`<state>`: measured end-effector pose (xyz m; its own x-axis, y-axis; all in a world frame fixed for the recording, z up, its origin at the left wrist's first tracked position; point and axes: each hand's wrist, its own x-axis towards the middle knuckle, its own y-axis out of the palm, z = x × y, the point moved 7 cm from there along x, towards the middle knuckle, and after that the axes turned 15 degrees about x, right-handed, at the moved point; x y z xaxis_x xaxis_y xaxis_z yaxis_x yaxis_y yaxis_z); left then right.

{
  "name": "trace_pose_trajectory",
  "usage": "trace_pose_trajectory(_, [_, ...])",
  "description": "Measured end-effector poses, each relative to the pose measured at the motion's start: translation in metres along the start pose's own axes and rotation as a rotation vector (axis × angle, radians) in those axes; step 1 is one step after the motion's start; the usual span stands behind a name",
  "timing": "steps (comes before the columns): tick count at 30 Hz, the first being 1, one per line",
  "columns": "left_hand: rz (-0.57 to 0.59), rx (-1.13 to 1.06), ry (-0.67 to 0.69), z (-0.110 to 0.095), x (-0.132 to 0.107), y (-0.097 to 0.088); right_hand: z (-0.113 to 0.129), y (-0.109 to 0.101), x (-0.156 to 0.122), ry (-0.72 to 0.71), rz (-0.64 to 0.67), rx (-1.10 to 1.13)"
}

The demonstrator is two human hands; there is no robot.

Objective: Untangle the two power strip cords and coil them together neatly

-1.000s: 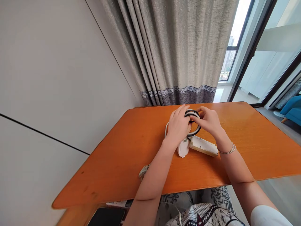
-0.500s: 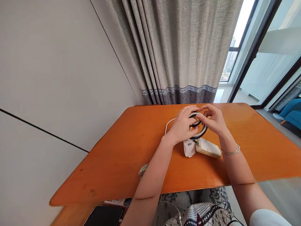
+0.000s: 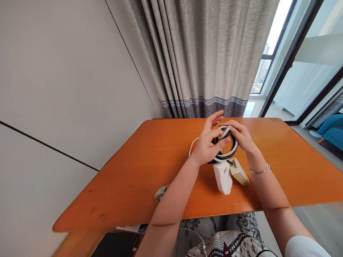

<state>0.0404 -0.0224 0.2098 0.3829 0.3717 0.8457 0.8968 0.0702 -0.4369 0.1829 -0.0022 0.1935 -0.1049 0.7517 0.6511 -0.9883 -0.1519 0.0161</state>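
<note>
Above an orange wooden table (image 3: 134,171) I hold a coil of black and white cable (image 3: 227,151) with both hands. My left hand (image 3: 207,144) grips the coil's left side, thumb across it, upper fingers stretched out. My right hand (image 3: 241,137) pinches the coil's top right. A white power adapter (image 3: 223,176) and a beige power strip (image 3: 239,172) hang from the coil, tilted, their lower ends at the table. A white cable loop (image 3: 192,146) shows behind my left hand.
A white plug (image 3: 160,192) lies near the table's front edge by my left forearm. A dark phone (image 3: 115,246) rests on a lower surface at bottom left. Grey curtain (image 3: 203,57) and wall stand behind the table; glass doors are at right.
Both hands have lifted the coil off the table; the adapter and power strip, lying flat before, now hang tilted beneath it. My left fingers have spread upward.
</note>
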Motion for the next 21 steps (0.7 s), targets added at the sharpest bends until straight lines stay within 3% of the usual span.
trace_pose_trajectory(2, [-0.001,-0.018,-0.038,0.011,0.001,-0.002,0.005,0.008,-0.002,-0.046,0.041,0.014])
trace_pose_trajectory(5, [-0.042,-0.030,-0.086,0.022,0.002,-0.006,0.003,0.019,-0.004,-0.002,0.080,0.103])
trace_pose_trajectory(13, [-0.119,-0.213,-0.264,0.045,-0.002,0.005,-0.009,0.027,-0.005,0.131,-0.033,0.243])
trace_pose_trajectory(16, [-0.039,-0.334,-0.291,0.050,-0.004,0.016,0.001,0.019,-0.004,0.035,-0.106,0.151])
trace_pose_trajectory(19, [0.135,-0.421,-0.227,0.045,-0.004,0.025,0.011,0.008,-0.004,-0.036,-0.187,0.028])
trace_pose_trajectory(21, [0.267,-0.365,-0.186,0.040,-0.007,0.030,0.015,0.001,-0.005,-0.048,-0.230,-0.004])
